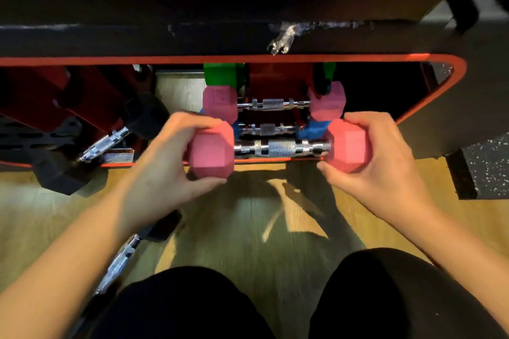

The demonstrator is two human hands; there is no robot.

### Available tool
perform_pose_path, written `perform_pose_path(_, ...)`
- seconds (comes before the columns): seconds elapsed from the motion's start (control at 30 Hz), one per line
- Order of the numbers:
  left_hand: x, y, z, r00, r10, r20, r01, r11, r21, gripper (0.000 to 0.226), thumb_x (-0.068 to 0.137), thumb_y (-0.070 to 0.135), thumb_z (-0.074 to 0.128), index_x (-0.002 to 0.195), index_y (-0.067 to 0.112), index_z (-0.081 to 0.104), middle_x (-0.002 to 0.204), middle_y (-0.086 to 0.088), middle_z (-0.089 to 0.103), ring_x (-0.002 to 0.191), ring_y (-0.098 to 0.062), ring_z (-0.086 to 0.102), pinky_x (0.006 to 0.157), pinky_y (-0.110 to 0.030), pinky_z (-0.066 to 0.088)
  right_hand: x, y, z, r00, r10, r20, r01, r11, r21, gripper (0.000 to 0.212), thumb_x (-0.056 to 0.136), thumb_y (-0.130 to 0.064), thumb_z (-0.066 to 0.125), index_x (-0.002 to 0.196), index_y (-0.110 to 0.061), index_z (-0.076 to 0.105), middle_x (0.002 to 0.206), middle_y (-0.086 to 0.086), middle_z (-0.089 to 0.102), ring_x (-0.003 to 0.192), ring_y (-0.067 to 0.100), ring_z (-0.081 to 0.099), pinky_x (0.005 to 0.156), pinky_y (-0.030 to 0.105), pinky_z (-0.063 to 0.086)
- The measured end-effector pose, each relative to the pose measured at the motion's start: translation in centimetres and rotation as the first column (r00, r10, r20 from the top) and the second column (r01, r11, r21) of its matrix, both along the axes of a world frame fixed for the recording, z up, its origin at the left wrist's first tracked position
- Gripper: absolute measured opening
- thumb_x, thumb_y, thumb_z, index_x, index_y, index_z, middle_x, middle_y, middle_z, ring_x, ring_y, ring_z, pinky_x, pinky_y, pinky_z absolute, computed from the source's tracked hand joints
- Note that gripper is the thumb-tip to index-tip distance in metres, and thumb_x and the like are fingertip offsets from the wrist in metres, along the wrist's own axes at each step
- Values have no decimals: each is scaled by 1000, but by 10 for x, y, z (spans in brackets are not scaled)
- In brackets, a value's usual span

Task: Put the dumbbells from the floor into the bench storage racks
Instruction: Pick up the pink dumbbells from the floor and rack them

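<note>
While I hold the pink dumbbell (278,148) level at the mouth of the rack (275,115), my left hand (162,165) wraps its near head, fingers (190,124) curled over the top and thumb under it. My right hand (380,162) clamps the other head the same way, fingers closed round it, thumb tip at the lower inner edge. Its chrome bar sits bare between my hands, just above the bench's (248,38) red lower rail.

Behind it, deeper in the rack, lie a blue dumbbell (268,128), a second pink one (271,104) and a green one (220,74), stacked stepwise and close together; the blue one is just beside my load. To the left, a black dumbbell (102,143) leans tilted, one head on the wood floor (261,228), the other against the rack frame, near my left wrist. Another black dumbbell (129,253) lies on the floor under my left forearm, partly hidden. My knees fill the bottom edge.
</note>
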State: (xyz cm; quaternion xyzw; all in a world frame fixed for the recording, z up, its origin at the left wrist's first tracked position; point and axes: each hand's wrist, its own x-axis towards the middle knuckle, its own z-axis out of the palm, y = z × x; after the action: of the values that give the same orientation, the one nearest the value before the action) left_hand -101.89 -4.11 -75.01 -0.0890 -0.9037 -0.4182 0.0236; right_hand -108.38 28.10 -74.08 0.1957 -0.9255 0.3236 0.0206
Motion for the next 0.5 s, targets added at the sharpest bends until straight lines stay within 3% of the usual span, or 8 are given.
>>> perform_pose_path(0.1,-13,-5,22,994,89,-56,-88,996,18,74,65,45,82,129,42,46,123,10,47,116,-7,53,92,-18,47,-11,-9,19,992,-52,-119,46,998,-52,74,69,-36,83,130,-15,46,119,-9,44,104,-5,42,88,0,30)
perform_pose_path(0.17,-23,-4,33,986,140,-91,-137,990,31,75,64,40,84,129,39,48,125,11,48,118,-5,51,95,-16,44,-19,-16,26,985,-107,-134,96,992,-84,76,72,-37,81,133,-14,44,123,-6,46,111,2,43,91,3,31)
perform_pose_path(0.23,-32,-1,41,974,206,-96,-206,978,16,74,64,36,84,127,42,47,123,9,51,114,1,51,93,-9,40,-26,-22,29,979,-158,-131,143,983,-117,69,75,-39,80,128,-12,45,120,3,52,110,16,50,91,21,41)
perform_pose_path(0.33,-43,2,42,946,318,-56,-320,947,-17,58,67,40,84,106,51,44,85,14,56,78,11,56,63,-8,43,-34,-28,27,961,-232,-149,210,966,-152,54,77,-44,77,112,-16,47,107,6,56,101,27,53,82,35,44)
perform_pose_path(0.4,-52,2,36,917,399,16,-387,898,-210,38,73,49,77,89,27,51,58,14,45,53,-4,50,46,-21,34,-43,-32,23,945,-295,-139,266,944,-195,48,76,-47,76,106,-22,47,102,4,57,96,24,53,80,33,43)
perform_pose_path(0.47,-62,7,32,861,473,185,-398,854,-334,48,79,56,66,63,15,46,52,7,43,52,-18,45,47,-27,29,-53,-38,22,925,-359,-124,328,920,-215,44,77,-49,74,102,-24,47,95,4,57,88,21,52,77,32,44)
perform_pose_path(0.5,-67,11,30,869,450,205,-368,865,-341,48,81,59,63,62,18,44,55,4,44,56,-20,44,49,-30,28,-58,-41,19,917,-378,-125,349,914,-207,43,80,-50,71,102,-19,52,91,8,58,84,22,53,77,32,45)
